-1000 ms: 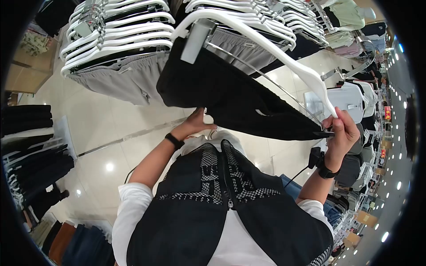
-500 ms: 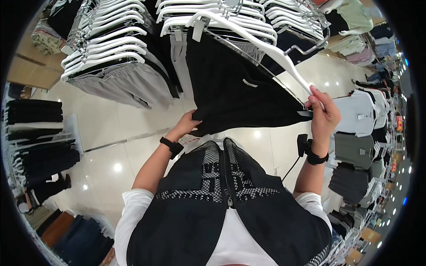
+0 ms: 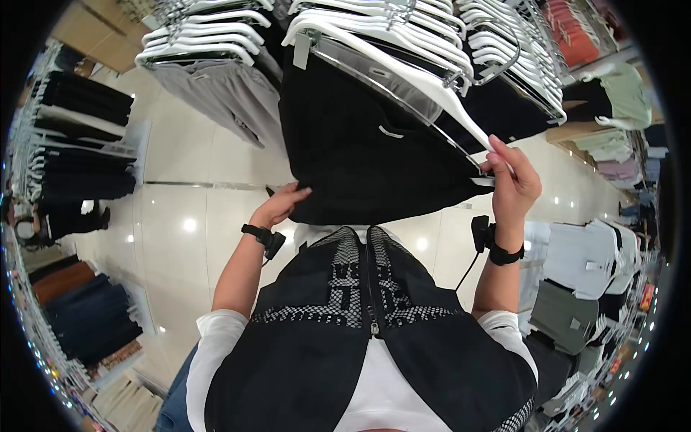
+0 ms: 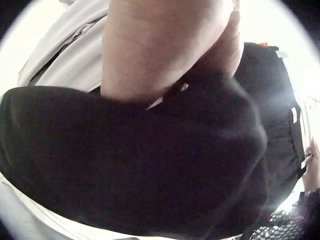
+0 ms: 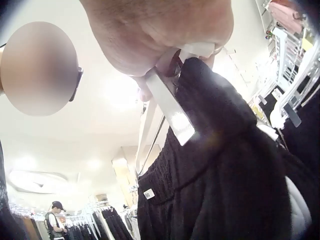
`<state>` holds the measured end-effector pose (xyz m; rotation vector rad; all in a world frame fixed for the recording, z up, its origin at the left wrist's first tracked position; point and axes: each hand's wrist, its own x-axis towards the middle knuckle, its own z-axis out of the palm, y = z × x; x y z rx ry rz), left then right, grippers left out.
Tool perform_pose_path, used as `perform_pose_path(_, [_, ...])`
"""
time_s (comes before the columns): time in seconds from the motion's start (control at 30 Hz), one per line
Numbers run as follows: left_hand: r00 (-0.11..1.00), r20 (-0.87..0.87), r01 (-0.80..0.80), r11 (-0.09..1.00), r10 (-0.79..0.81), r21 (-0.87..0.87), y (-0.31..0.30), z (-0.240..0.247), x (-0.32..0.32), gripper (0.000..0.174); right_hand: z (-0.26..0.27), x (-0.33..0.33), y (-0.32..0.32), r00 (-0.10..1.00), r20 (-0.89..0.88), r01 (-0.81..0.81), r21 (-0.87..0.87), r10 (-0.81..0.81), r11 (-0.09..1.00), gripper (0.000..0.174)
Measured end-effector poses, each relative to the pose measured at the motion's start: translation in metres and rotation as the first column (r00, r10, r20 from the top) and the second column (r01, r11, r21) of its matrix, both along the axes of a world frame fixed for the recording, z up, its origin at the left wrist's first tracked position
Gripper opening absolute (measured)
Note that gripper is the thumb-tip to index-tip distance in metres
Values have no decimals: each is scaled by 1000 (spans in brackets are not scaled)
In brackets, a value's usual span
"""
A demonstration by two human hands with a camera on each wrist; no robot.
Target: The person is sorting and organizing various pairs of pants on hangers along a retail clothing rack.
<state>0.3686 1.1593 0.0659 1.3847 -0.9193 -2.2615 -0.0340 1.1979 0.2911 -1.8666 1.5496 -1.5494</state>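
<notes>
Black elastic-waist pants [image 3: 360, 151] hang spread from a white hanger [image 3: 410, 75] in front of the body. My right hand [image 3: 515, 176] grips the hanger's right end beside the clip, fingertips around its tip. In the right wrist view this clip [image 5: 172, 110] bites the pants' gathered waistband, which carries a small white label [image 5: 148, 193]. My left hand [image 3: 279, 205] pinches the lower left edge of the black cloth. Seen from the left wrist, the cloth [image 4: 125, 165] fills the view and hides my fingertips.
Behind the pants, white hangers [image 3: 209, 36] crowd a rack with grey pants [image 3: 223, 90]. A metal rack arm [image 3: 504, 68] juts out at right. More clothes racks stand left [image 3: 86, 137] and right [image 3: 583, 252]. A person [image 5: 55, 220] stands far off in the right wrist view.
My left hand has come up from under the pants and taken their left edge. My right hand has shifted left with the hanger. The pants now hang flatter, and the head view has turned.
</notes>
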Motion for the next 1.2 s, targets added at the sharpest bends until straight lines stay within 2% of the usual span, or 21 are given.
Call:
perform_pose_path(0.07, [993,-84,82,996,-84,-21,18,-36,3,51,-1,6,-3,999,-22,-29,-1,29,1000,25])
perform_pose_path(0.1, [985,11,173,981,-175,88,21,-31,0,63,-1,9,-5,999,-31,-42,-8,42,999,26])
perform_pose_path(0.13, [932,112,330,935,-344,128,20,9,-9,63,-1,11,-7,998,-42,-54,-15,53,998,26])
perform_pose_path(0.2, [911,30,412,911,-411,-12,34,-50,-6,56,-2,15,-10,996,-37,-85,-6,84,996,26])
perform_pose_path(0.3, [913,181,393,909,-367,-138,35,-55,-3,54,-2,24,-11,990,-77,-119,-2,118,993,27])
perform_pose_path(0.4, [893,444,102,928,73,-358,38,-131,19,59,2,38,-12,979,-165,-129,-31,122,991,28])
perform_pose_path(0.47, [765,610,141,870,206,-472,30,-136,27,49,4,50,-14,974,-187,-139,-52,127,989,29])
perform_pose_path(0.53, [563,756,234,812,335,-535,19,-88,23,40,7,68,-16,976,-170,-153,-70,139,986,29])
perform_pose_path(0.57, [475,675,284,627,565,-725,20,-106,27,35,10,77,-18,969,-206,-157,-78,138,985,30])
perform_pose_path(0.67, [477,827,298,831,296,-470,-6,-142,44,43,20,103,-16,949,-286,-168,-89,136,982,32])
perform_pose_path(0.7, [860,510,0,1000,10,-19,-23,-122,53,53,22,110,-16,947,-291,-171,-88,139,981,33])
perform_pose_path(0.73, [956,289,-47,999,41,14,-28,-124,58,51,23,118,-17,945,-295,-173,-89,140,981,34])
perform_pose_path(0.77, [995,53,-83,995,80,60,-32,-125,60,49,27,127,-17,944,-305,-162,-96,126,982,34])
perform_pose_path(0.8, [975,-184,-104,988,125,116,-35,-128,60,47,30,134,-17,950,-291,-150,-101,115,984,34])
perform_pose_path(0.83, [973,-139,-198,978,187,-68,-37,-132,57,43,33,142,-17,955,-278,-136,-103,103,985,34])
perform_pose_path(0.93, [966,-91,-256,922,240,-290,-57,-127,58,43,45,162,-13,965,-256,-84,-101,56,991,32])
perform_pose_path(0.97, [967,-65,-255,928,247,-273,-67,-123,58,47,49,167,-12,967,-252,-65,-102,38,993,32])
perform_pose_path(1.07, [989,-123,-127,866,76,-484,-83,-88,58,60,57,172,-9,972,-234,3,-107,-28,994,30])
perform_pose_path(1.13, [961,193,276,664,-197,-695,-91,-109,58,61,61,177,-12,972,-215,74,-98,-94,992,29])
perform_pose_path(1.17, [947,202,320,736,-248,-597,-86,-114,53,60,60,179,-14,967,-222,104,-113,-127,988,28])
perform_pose_path(1.2, [931,212,364,793,-297,-489,-82,-96,47,59,59,179,-15,960,-229,133,-128,-160,983,27])
